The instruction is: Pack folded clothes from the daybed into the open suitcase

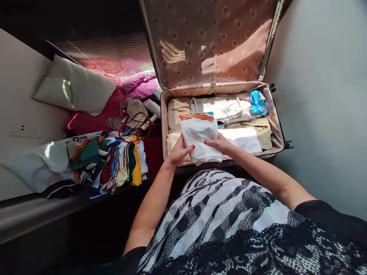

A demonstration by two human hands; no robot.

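Observation:
Between my two hands is a folded white garment (200, 137) with an orange and blue print along its far edge. My left hand (181, 149) grips its left side, thumb on top. My right hand (220, 143) grips the right side the same way; the fingers underneath are hidden. The garment is over the front part of an open suitcase (164, 118). Inside lie a folded beige garment (178, 105), a pale garment with a plant print (219, 107), a white folded garment (243, 139), a khaki one (262, 131) and a bunched blue patterned cloth (257, 103).
The suitcase lid (200, 46) stands raised at the back. Left of the case are a heap of colourful clothes (114, 162), a red cord (134, 139), a white pillow (77, 86) and pink bedding (140, 84). A pale wall (321, 95) rises at the right.

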